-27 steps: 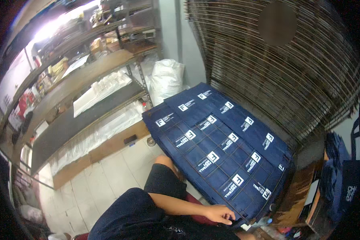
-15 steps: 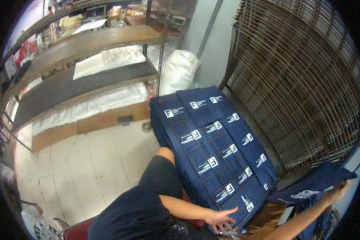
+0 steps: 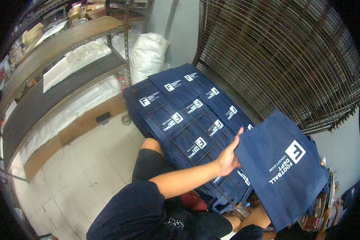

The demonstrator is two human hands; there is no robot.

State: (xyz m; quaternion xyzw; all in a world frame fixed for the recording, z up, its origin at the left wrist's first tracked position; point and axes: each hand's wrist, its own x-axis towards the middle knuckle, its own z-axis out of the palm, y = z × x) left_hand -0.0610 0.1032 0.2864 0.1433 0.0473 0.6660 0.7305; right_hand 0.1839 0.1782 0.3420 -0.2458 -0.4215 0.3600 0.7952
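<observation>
- Because the navy panel (image 3: pixel 264 148) is broad and looks limp, it seems to be supported at opposite edges; it spans the lower right of the frame, printed face in view.
- The left hand (image 3: pixel 228 161) has an open grip, thumb spread upward, palm beside the panel's left edge, apparently steadying it.
- The right hand (image 3: pixel 323 163) is mostly hidden, a fingertip showing at the far edge; I cannot tell its grip.
- Similar navy pieces (image 3: pixel 170 106) lie flat mid-frame, likely spread so the printed faces stay exposed; wire racks (image 3: pixel 268 60) fill the upper right.
</observation>
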